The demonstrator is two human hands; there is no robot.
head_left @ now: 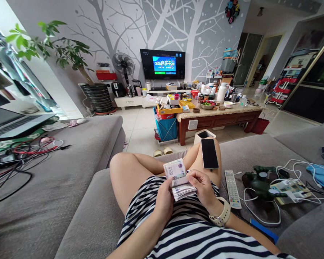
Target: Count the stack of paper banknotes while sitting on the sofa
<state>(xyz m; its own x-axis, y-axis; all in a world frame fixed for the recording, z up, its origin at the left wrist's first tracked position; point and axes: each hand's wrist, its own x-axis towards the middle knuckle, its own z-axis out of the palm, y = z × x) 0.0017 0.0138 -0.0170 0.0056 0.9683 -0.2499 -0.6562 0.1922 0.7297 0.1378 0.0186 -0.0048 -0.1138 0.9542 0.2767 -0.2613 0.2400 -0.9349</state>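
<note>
A stack of banknotes (179,178) is held over my lap, its upper notes raised and the rest fanned toward me. My left hand (164,199) is closed round the stack's left side, the thumb lying on it. At the right edge, my right hand (202,185) pinches the notes between thumb and fingers. A pale watch (221,213) sits on my right wrist. Beyond that hand a smartphone (209,154) rests face up on my right leg, its screen dark. The fingers beneath the notes are partly hidden.
To my right on the grey sofa (78,230) lie a remote control (232,189) and a power strip (293,190) with white cables. Tangled cables (24,156) and a laptop (16,124) are at left. Ahead stand a cluttered coffee table (218,114) and a blue bin (166,128).
</note>
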